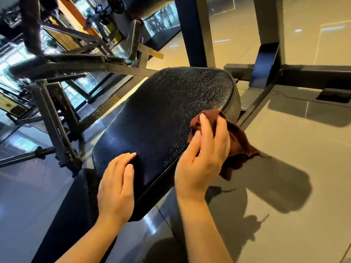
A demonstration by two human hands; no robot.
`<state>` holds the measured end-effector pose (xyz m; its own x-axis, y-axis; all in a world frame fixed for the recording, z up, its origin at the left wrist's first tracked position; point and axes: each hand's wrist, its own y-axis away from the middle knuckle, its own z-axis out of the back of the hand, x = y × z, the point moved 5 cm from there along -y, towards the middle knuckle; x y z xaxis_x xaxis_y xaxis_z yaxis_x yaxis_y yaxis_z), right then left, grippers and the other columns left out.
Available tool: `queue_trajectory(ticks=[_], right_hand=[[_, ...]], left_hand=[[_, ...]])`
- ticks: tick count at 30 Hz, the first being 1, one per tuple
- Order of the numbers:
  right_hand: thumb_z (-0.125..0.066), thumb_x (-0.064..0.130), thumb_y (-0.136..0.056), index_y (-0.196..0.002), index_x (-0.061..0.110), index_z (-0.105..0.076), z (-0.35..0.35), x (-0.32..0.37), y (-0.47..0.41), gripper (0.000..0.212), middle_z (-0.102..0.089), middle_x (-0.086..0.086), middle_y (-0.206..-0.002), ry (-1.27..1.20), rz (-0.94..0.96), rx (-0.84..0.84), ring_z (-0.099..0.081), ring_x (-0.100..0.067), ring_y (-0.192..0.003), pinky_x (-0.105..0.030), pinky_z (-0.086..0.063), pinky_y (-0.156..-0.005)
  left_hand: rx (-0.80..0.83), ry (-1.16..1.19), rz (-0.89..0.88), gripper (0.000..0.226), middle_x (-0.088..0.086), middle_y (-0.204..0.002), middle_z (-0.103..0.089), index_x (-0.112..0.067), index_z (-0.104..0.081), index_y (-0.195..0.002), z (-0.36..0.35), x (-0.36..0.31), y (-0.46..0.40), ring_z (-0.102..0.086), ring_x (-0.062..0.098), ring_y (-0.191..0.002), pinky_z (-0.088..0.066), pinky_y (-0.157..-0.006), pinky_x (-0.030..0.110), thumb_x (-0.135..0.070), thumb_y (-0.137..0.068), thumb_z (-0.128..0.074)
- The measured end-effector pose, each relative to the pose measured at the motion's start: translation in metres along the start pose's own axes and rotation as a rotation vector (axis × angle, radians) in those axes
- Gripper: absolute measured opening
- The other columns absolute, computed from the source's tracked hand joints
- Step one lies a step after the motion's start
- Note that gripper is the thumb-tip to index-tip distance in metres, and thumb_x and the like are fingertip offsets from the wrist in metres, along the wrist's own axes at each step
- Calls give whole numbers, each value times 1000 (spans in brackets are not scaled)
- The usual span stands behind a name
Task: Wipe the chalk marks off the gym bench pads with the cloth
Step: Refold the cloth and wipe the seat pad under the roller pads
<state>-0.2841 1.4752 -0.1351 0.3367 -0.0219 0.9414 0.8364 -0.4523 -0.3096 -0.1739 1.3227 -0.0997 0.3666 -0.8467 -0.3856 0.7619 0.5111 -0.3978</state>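
Over on the left, dark machine frames [57,103] stand on the glossy floor [303,186], well apart from the action. Coming in, the left hand [115,188] lies flat on the near end of the black bench pad [161,114], fingers straight and relaxed, holding nothing; my read is it's there to brace the pad and steady the body while the other hand works. Below it a second dark pad [72,215] runs toward the viewer. The main pad shines with a pebbled grain, and frankly no chalk marks stand out on it from here, though glare may be hiding them. Now to the right edge: the right hand [205,149] has its grip on the brown cloth [237,145], fingers laid over the bunched fabric and pressing it against the pad's right rim, with the loose tail hanging off the side over the floor. Bunching it like that likely gives a firmer wiping face. Behind, the bench's steel uprights [266,54] rise.
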Motion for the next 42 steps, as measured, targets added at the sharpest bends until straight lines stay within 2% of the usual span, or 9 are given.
queue_trajectory(ticks=[4,9,14,18,22,30,34,39,42], right_hand=[[-48,11,-95,-120,9,-67,7,20,77,32,-51,-8,-134,71,47,133,-46,-28,-123,-28,-27,-114],[-55,14,-91,-117,14,-70,10,35,128,30,-53,-2,-128,224,362,338,-47,-25,-118,-35,-34,-107],[-45,27,-87,-101,17,-73,-12,64,154,33,-68,0,-107,457,794,734,-56,-19,-108,-35,-41,-83],[-45,28,-81,-95,16,-69,-41,67,137,30,-64,-2,-96,529,941,1036,-64,-24,-97,-33,-51,-66],[-47,30,-93,-107,14,-68,-63,62,65,31,-63,-5,-108,631,932,1079,-59,-26,-108,-38,-53,-79],[-41,35,-103,-140,15,-48,-76,22,-124,43,-43,-11,-145,1042,490,949,-36,-30,-135,-42,-31,-109],[-44,25,-100,-130,13,-56,-88,35,-80,34,-52,-9,-133,964,615,960,-46,-30,-123,-41,-41,-98],[-53,18,-94,-131,13,-59,-109,67,50,38,-55,-9,-136,677,743,1295,-48,-30,-125,-42,-39,-102],[-57,21,-91,-123,12,-65,-106,84,120,35,-61,-12,-124,517,784,1500,-55,-32,-113,-46,-46,-92]], left_hand=[[-27,74,15,50,-10,-119,-53,-18,-57,-124,7,1,-1,-48,10,-115,-37,-103,33,-44,-91,-31],[-32,245,91,24,-11,-118,-53,-27,-55,-120,45,16,9,-44,-16,-103,-27,-92,0,-23,-101,-41],[124,221,151,31,-15,-105,-58,-43,-59,-97,89,59,27,-55,10,-105,-40,-96,28,-13,-97,-53],[67,296,248,32,-13,-103,-60,-43,-60,-91,95,72,42,-57,9,-101,-42,-92,23,-11,-95,-56],[35,383,197,25,-19,-103,-57,-38,-62,-96,99,57,37,-54,-9,-96,-38,-76,0,-13,-95,-56],[181,345,113,23,-28,-106,-50,-42,-56,-107,102,40,31,-44,-21,-101,-36,-74,-3,-23,-95,-54],[196,344,97,23,-29,-104,-50,-44,-54,-107,105,34,26,-42,-25,-98,-36,-75,-4,-23,-95,-53],[126,361,180,21,-23,-102,-53,-38,-57,-110,108,41,13,-51,-11,-93,-39,-69,5,-23,-97,-52],[73,366,266,27,-7,-115,-60,-29,-59,-120,101,50,1,-55,9,-105,-41,-82,19,-16,-100,-46]])
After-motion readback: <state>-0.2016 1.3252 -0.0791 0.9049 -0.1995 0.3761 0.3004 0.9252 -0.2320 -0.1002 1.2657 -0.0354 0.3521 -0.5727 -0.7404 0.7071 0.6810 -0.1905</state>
